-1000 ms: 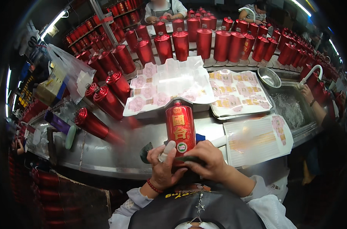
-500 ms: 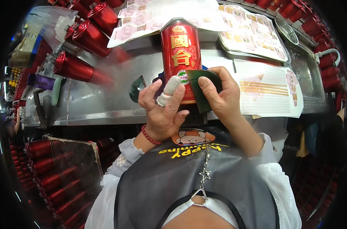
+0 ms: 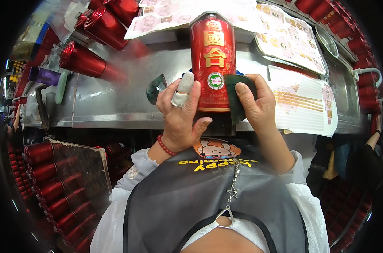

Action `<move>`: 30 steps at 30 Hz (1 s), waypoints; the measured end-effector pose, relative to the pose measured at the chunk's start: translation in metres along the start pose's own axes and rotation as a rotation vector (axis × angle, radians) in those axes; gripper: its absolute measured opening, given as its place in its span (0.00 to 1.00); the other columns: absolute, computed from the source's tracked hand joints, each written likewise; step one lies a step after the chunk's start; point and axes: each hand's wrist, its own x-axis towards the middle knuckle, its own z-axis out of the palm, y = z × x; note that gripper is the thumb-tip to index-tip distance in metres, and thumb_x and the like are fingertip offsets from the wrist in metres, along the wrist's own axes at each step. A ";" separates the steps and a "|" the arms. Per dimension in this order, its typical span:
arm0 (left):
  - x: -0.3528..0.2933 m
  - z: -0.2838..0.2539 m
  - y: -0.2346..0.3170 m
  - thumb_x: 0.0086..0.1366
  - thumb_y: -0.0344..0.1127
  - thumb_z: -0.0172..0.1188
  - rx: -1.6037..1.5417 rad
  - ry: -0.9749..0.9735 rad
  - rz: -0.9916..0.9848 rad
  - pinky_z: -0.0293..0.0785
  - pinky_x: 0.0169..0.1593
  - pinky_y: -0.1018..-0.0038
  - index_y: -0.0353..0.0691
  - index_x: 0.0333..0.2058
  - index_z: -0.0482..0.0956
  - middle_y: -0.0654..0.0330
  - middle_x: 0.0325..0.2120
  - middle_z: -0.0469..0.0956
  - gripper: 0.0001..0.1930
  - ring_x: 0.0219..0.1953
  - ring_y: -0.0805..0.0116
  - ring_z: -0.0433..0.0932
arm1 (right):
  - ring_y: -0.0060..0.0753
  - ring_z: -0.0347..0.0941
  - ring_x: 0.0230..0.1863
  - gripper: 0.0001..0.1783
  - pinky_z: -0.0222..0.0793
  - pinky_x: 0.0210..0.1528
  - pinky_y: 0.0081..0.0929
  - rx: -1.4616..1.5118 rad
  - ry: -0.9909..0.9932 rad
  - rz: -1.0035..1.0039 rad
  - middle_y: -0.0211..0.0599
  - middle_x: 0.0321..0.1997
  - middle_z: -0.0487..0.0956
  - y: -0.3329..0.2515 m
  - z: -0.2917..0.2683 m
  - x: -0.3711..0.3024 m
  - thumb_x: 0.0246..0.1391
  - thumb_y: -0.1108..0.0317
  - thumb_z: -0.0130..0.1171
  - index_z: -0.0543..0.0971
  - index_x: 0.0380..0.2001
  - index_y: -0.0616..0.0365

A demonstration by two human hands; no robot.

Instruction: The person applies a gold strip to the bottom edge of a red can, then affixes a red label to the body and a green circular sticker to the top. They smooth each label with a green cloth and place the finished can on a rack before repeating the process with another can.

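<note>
Where the metal counter (image 3: 128, 103) spreads beneath the red bottle (image 3: 212, 63), we find the bottle between two hands, its long axis running away from the person, base nearest. At its lower left, seemingly the closer, the left hand (image 3: 178, 120) keeps its thumb apart; we cannot tell whether its fingers grip the bottle. At its lower right, the right hand (image 3: 261, 107) pinches a dark green piece (image 3: 234, 105), whose edge overlaps the bottle beside the round label (image 3: 215, 80).

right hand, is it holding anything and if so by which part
The right hand holds a dark green flat piece by its right-hand side, the thumb pressed over the face toward the camera.
</note>
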 end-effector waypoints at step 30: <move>0.031 0.012 -0.018 0.76 0.58 0.48 -0.709 -0.071 -0.535 0.61 0.66 0.62 0.29 0.66 0.65 0.44 0.57 0.74 0.36 0.60 0.53 0.69 | 0.17 0.75 0.32 0.12 0.72 0.35 0.19 0.054 -0.073 0.075 0.29 0.31 0.81 -0.008 -0.011 -0.009 0.64 0.64 0.64 0.78 0.41 0.62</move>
